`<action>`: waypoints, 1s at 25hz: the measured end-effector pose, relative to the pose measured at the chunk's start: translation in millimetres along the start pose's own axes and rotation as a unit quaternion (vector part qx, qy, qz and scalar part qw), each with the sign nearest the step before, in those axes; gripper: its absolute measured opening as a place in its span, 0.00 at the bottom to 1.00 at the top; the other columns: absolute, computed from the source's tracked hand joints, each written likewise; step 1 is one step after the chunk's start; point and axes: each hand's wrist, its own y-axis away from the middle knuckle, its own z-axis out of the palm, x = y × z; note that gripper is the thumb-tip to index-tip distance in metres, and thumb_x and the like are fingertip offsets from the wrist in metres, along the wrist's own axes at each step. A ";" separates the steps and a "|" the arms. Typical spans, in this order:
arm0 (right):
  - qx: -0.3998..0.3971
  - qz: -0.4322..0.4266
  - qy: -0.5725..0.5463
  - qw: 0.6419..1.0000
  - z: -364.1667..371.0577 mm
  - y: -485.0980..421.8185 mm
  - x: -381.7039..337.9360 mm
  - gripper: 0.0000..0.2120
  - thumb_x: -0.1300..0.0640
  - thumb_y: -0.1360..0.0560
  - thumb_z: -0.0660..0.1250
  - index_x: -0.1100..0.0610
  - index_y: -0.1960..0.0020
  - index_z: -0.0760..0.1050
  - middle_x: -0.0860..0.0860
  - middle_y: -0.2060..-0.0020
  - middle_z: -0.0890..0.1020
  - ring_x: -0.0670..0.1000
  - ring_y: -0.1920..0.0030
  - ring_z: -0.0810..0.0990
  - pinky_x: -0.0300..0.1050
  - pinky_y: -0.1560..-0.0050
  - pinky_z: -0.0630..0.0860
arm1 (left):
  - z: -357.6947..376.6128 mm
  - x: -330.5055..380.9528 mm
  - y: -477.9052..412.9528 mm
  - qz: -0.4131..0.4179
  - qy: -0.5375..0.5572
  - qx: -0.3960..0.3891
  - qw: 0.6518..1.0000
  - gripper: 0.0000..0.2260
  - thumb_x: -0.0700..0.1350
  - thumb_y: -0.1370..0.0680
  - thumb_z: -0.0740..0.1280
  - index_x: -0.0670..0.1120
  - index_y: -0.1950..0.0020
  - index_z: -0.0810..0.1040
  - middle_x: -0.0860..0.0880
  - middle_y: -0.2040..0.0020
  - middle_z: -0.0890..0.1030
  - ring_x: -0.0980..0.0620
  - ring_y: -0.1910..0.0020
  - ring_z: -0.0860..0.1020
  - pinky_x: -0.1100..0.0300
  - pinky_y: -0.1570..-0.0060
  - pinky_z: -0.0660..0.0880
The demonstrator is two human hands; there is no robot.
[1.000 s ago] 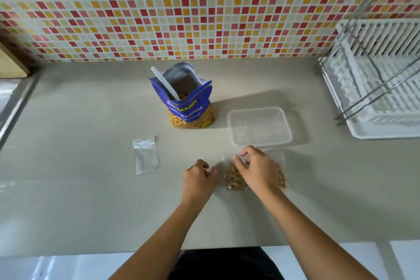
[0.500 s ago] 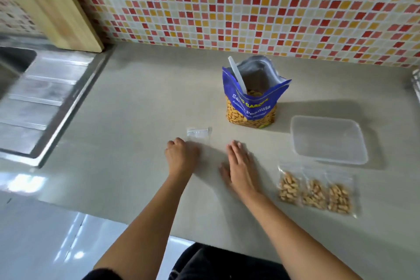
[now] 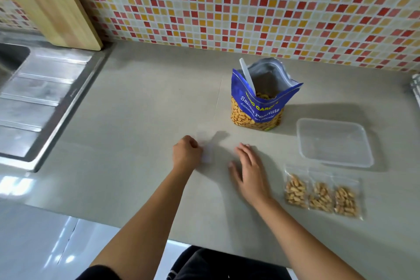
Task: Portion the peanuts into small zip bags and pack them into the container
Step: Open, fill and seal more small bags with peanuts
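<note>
Left hand (image 3: 187,154): fingers curled, grip closed on the edge of a clear zip bag (image 3: 206,156), which is motion-blurred and sits front centre on the worktop (image 3: 136,143). Right hand (image 3: 248,170): grip released, fingers straight and spread, palm down on the worktop just right of that bag. Three filled zip bags (image 3: 320,193) lie flat in a row, side by side, to the right of the right hand and just in front of the clear container (image 3: 334,141). Peanut pouch (image 3: 256,109) stands upright and open behind the hands, left of the container, with a white spoon (image 3: 247,75) standing in it. Sink drainboard (image 3: 34,98) at far left.
</note>
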 end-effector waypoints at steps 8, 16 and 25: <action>-0.078 0.263 -0.371 0.887 -17.8 -42.0 -40.6 0.16 0.53 0.23 0.64 0.54 0.36 0.71 0.49 0.49 0.80 0.44 0.49 0.79 0.34 0.47 0.71 | -24.2 0.5 22.9 0.049 0.316 -0.177 0.931 0.11 0.35 0.24 0.66 0.46 0.55 0.65 0.48 0.60 0.81 0.54 0.62 0.77 0.64 0.61 0.71; 0.024 0.314 -0.386 0.867 -16.3 -38.3 -32.8 0.11 0.63 0.28 0.69 0.48 0.56 0.74 0.52 0.58 0.82 0.48 0.59 0.80 0.39 0.55 0.75 | -18.4 -17.3 3.0 0.120 0.036 -0.095 0.988 0.03 0.40 0.26 0.66 0.45 0.56 0.73 0.49 0.61 0.77 0.48 0.61 0.74 0.63 0.66 0.70; 0.054 0.282 -0.384 0.878 -37.1 -17.2 -18.1 0.10 0.63 0.27 0.69 0.48 0.55 0.75 0.50 0.60 0.82 0.47 0.60 0.79 0.43 0.54 0.75 | -12.6 -15.5 16.5 0.108 -0.262 0.047 0.958 0.24 0.52 0.25 0.63 0.44 0.32 0.63 0.43 0.37 0.73 0.40 0.40 0.72 0.51 0.46 0.69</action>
